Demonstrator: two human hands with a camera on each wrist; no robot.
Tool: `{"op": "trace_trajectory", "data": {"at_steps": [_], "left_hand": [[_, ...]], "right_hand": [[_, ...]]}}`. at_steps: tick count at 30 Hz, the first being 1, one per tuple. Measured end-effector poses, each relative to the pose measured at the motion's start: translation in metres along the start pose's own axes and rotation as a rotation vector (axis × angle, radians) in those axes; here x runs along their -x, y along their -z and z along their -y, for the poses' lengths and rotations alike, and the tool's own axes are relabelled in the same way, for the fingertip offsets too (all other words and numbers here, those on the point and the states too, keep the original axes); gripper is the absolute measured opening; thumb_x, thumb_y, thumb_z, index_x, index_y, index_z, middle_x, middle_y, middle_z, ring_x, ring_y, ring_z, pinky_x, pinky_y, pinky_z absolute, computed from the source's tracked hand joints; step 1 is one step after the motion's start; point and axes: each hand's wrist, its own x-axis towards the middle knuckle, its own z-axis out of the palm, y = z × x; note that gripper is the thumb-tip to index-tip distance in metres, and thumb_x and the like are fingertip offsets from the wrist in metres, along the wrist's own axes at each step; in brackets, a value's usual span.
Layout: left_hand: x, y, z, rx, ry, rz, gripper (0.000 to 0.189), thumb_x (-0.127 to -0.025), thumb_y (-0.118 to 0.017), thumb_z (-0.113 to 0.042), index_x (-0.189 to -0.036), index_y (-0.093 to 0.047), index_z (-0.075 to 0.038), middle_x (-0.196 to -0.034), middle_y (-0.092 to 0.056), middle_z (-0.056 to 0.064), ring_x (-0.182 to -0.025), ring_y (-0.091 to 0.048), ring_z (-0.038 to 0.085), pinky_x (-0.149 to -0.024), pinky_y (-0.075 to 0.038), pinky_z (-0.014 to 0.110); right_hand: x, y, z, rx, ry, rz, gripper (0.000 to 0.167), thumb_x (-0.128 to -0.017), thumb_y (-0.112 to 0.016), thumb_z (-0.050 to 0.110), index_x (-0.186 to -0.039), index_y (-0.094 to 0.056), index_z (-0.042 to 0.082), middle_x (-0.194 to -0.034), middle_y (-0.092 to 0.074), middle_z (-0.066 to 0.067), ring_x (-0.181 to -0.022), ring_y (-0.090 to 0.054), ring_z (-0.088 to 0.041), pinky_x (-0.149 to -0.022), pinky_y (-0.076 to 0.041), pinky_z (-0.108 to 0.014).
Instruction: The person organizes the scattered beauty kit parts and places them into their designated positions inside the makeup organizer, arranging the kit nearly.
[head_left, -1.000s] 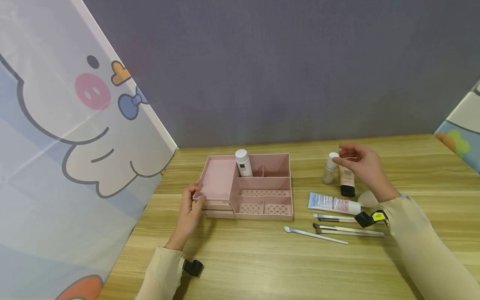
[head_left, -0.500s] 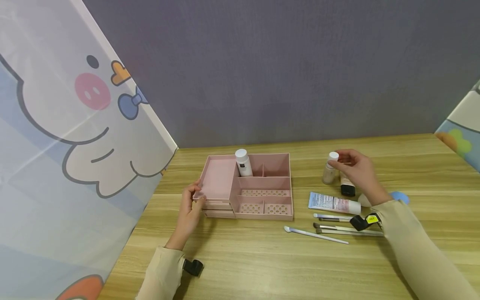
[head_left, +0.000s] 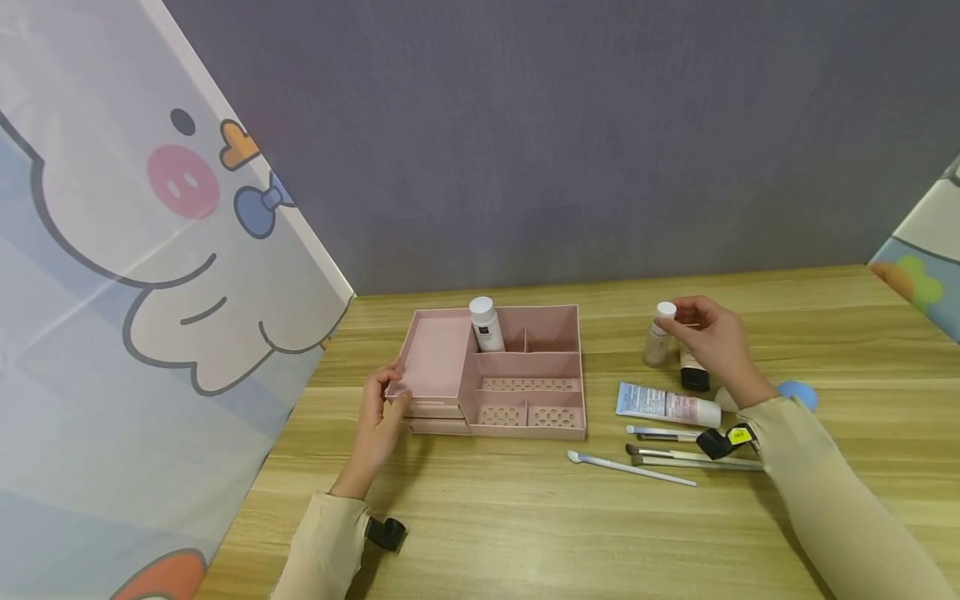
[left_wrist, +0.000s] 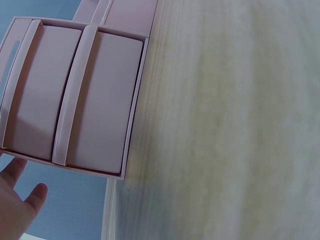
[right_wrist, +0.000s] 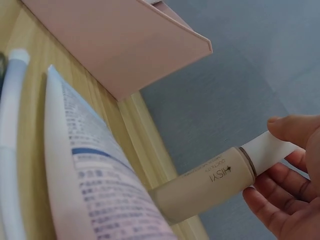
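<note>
My right hand [head_left: 716, 346] grips a beige foundation bottle [head_left: 656, 350] by its white cap. In the right wrist view the thumb lies over the white cap [right_wrist: 265, 150], with the other fingers below it. The bottle appears upright on the table in the head view. My left hand [head_left: 378, 425] rests against the left front corner of a pink desktop organizer [head_left: 435, 354]. Seen from the left wrist, its fingers [left_wrist: 15, 170] touch the side beside two drawers [left_wrist: 102, 105]. A white bottle [head_left: 487, 327] stands in the organizer's back compartment.
Near my right hand lie a black-capped BB tube [head_left: 695, 377], a blue-and-white tube [head_left: 663, 406], a pale sponge [head_left: 726, 399] and a blue round thing [head_left: 798, 393]. Several makeup brushes [head_left: 633, 469] lie in front. A grey wall [head_left: 600, 150] stands behind the table.
My right hand has come down and slightly left from the bottle's cap area, and its fingers now close round the cap. The left hand and organizer have not moved.
</note>
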Motion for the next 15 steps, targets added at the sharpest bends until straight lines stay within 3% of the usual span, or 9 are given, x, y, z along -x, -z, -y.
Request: {"op": "trace_trajectory", "data": {"at_steps": [7,15], "left_hand": [[0.0001,0.0000,-0.0001,0.005,0.000,-0.001,0.019,-0.097,-0.047,0.006,-0.115,-0.040,0.009,-0.147,-0.037,0.028,-0.141,-0.026,0.043,-0.105,-0.023,0.016],[0.0005,0.0002,0.0001,-0.005,0.011,0.001,0.020,-0.097,-0.048,0.006,-0.115,-0.040,0.009,-0.147,-0.037,0.027,-0.140,-0.028,0.041,-0.098,-0.028,0.016]], "right_hand": [[-0.0007,-0.0024,0.0007,0.008,0.045,-0.031,0.036,-0.092,-0.073,0.016,-0.117,-0.062,-0.008,-0.089,-0.056,0.026,-0.080,-0.055,0.011,-0.071,-0.044,-0.008],[0.0000,-0.0021,0.0002,0.035,0.046,-0.040,0.036,-0.091,-0.073,0.017,-0.115,-0.063,-0.008,-0.090,-0.059,0.016,-0.078,-0.054,0.012,-0.069,-0.044,-0.008]]}}
